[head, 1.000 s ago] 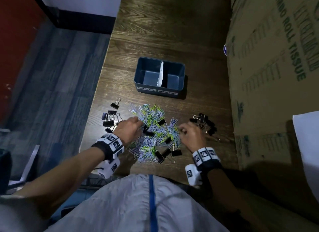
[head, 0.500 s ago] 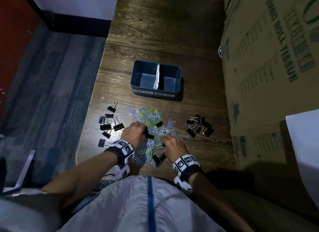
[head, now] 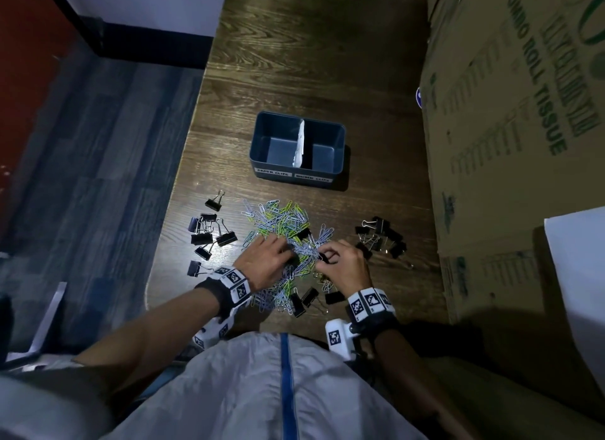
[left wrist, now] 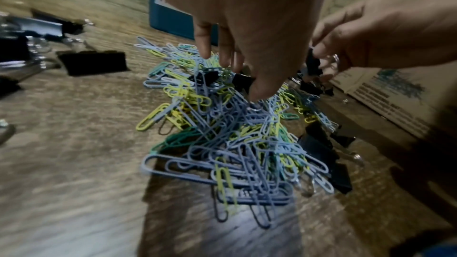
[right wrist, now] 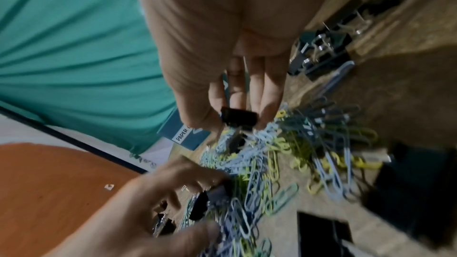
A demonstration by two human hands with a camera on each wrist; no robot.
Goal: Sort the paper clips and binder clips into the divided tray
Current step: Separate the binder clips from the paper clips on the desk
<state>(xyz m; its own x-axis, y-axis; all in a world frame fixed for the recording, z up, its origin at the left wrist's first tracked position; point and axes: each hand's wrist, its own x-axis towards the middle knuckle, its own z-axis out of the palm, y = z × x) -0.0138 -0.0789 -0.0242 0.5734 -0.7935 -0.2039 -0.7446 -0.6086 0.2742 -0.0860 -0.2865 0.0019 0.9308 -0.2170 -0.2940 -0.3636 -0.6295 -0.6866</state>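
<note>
The right hand [right wrist: 230, 77] is pinching a small black binder clip [right wrist: 238, 118] between thumb and fingertips, holding it just above the pile of paper clips [head: 284, 240]. The left hand [head: 265, 264] is reaching down into the same pile with fingers pointing downward, fingertips touching the paper clips; whether it is actually grasping anything cannot be told. The pile is lying on the counter [head: 314, 63] between and beneath both hands, with a few black clips mixed in. A loose group of binder clips [head: 209, 235] is sitting to the left of the left hand, and another cluster [head: 383, 238] to the right of the right hand. The divided tray [head: 296, 174] is standing beyond the hands, past the pile, showing nothing inside either compartment. A cardboard box [head: 510, 128] is standing to the right of the right hand.
</note>
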